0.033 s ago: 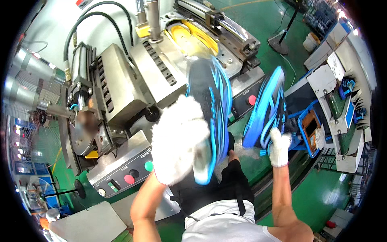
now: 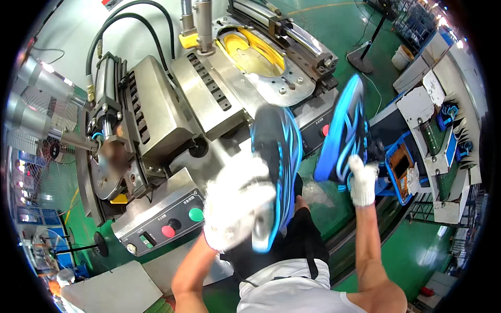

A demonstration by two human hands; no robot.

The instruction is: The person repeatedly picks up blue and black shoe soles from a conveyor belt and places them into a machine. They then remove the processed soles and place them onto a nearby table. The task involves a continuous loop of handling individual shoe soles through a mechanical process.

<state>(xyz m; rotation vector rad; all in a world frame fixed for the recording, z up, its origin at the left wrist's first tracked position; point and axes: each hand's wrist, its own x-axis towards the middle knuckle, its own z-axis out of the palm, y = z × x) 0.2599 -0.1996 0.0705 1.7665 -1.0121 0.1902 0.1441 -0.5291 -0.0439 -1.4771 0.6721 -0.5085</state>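
Note:
In my left hand (image 2: 235,201), which wears a white knitted glove, is a black and blue sneaker (image 2: 286,167), its toe pointing away from me. The hand is blurred, but its fingers wrap the shoe near the heel end. On the right, my gloved right hand (image 2: 364,182) grips a second blue and black sneaker (image 2: 344,130) by its lower end, toe up and tilted. Both shoes are in the air, apart from each other. Beyond the left shoe lies the press machine's yellow-lined, shoe-shaped mould (image 2: 276,67).
A control panel (image 2: 169,221) with red and green buttons fronts the machine's left station (image 2: 162,104). Metal cylinders and black hoses (image 2: 125,18) rise behind. To the right stand a blue-rimmed basket (image 2: 389,156) and a rack (image 2: 443,156) holding blue shoes. A fan stand (image 2: 360,60) is at the far right.
The left hand and its sneaker have come back toward me, away from the yellow-lined mould. The right hand and its sneaker have shifted slightly farther from me. Both grips stay the same.

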